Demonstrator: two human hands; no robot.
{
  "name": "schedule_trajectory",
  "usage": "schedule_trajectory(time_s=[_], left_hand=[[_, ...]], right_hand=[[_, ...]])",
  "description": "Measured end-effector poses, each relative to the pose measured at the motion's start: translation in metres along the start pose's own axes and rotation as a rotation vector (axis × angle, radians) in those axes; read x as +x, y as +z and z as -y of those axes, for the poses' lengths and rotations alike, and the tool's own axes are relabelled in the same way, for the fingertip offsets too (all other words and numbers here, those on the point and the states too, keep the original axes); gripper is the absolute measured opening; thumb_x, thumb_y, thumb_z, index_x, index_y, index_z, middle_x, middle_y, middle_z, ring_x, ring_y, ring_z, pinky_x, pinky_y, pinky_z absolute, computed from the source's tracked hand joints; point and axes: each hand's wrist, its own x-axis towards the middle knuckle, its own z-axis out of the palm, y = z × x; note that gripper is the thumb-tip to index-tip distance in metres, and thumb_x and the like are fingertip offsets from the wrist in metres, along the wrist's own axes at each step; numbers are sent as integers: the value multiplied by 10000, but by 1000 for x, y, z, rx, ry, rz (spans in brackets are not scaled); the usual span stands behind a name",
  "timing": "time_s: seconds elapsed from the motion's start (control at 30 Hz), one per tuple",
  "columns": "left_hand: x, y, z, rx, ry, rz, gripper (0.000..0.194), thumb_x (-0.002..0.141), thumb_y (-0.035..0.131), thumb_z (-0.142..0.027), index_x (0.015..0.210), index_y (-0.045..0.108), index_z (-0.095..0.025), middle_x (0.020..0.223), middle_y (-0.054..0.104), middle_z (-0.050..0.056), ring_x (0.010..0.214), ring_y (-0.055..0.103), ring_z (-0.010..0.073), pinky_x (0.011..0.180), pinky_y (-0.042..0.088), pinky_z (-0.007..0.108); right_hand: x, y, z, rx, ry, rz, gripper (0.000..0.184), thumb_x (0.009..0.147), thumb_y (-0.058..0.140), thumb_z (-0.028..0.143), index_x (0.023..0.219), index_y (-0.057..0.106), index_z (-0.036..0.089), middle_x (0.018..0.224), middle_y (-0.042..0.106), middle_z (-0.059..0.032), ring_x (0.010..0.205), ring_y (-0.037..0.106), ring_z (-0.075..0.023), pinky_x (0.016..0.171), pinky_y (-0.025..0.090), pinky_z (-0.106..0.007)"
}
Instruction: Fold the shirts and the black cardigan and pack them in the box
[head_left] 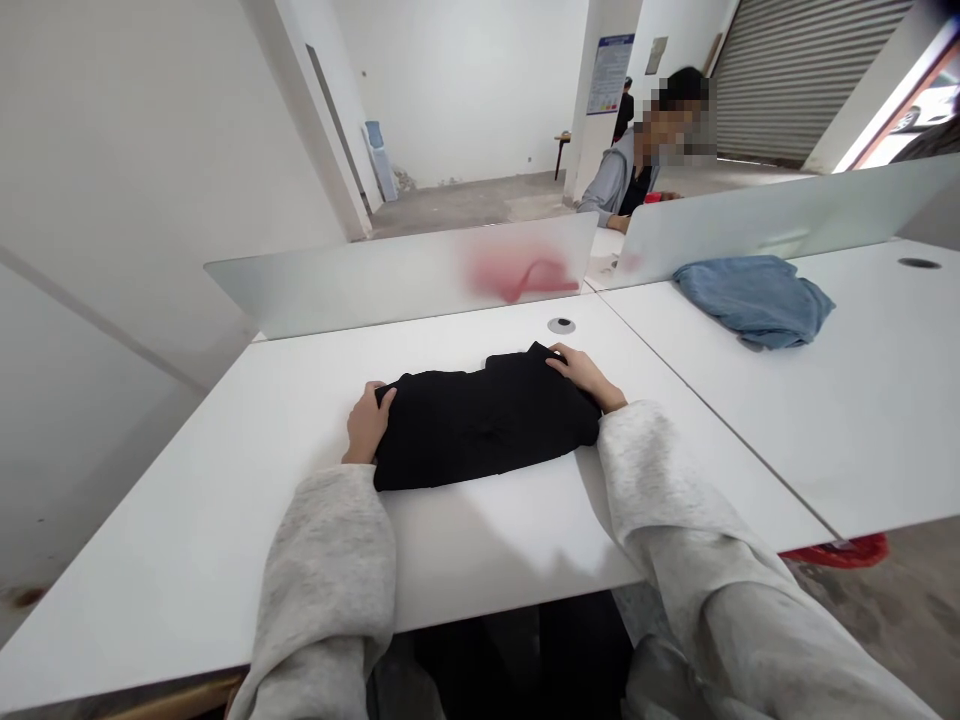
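Observation:
A folded black garment (480, 425) lies in a wide, flat bundle on the white table (225, 530); its exact kind is not clear. My left hand (368, 422) grips its left end, the thumb on top and the fingers around the far corner. At the far right corner, my right hand (581, 370) is closed on the cloth with the thumb lying on top. The fingertips of both hands are partly hidden by the fabric.
Frosted dividers (360, 285) run along the table's back edge, near a round cable hole (561, 325). A blue folded cloth (754, 298) rests on the adjoining table. Beyond the divider sits a person (611, 185). A red bag (847, 552) hangs below the right table edge.

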Motion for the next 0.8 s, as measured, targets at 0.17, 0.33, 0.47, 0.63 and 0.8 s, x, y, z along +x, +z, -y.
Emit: schedule_trajectory(time_s=[0.17,0.33,0.47,0.63,0.8], left_hand=[[-16,-15,-18,16,145,-90,577,944,291,-474,1385,376,-110,1432,437,183,1316,411,308,1027,385,449],[-61,5,-62,209,515,25,613,956,244,-499,1436,363,-138,1500,354,143,1410,251,324,1140,183,539],[-77,31,-69,251,552,211,631,954,227,-520,1460,334,-158,1518,315,127,1418,227,327,1138,183,556],[-68,35,-53,192,426,316,684,942,155,-566,1487,263,-168,1558,215,83,1443,153,282,1161,154,499],[-66,23,-30,234,237,246,686,939,143,-542,1490,250,-147,1563,188,95,1447,133,286,1158,121,532]], right_hand=[[0,-30,25,-151,23,-122,397,938,430,326,1271,543,142,1242,577,-172,1139,516,-324,958,383,-468],[-24,-2,87,-215,-252,-82,482,993,270,357,1395,437,150,1385,493,-143,1265,439,-291,1047,333,-463],[-51,52,104,-319,-289,93,523,999,225,400,1458,350,181,1500,350,-118,1395,253,-334,1092,206,-592],[-57,63,84,-339,-253,142,567,997,188,438,1485,292,169,1528,288,-113,1419,211,-305,1114,178,-582],[-64,46,53,-412,-134,66,597,983,213,436,1472,315,108,1527,278,-138,1414,205,-341,1121,160,-580]])
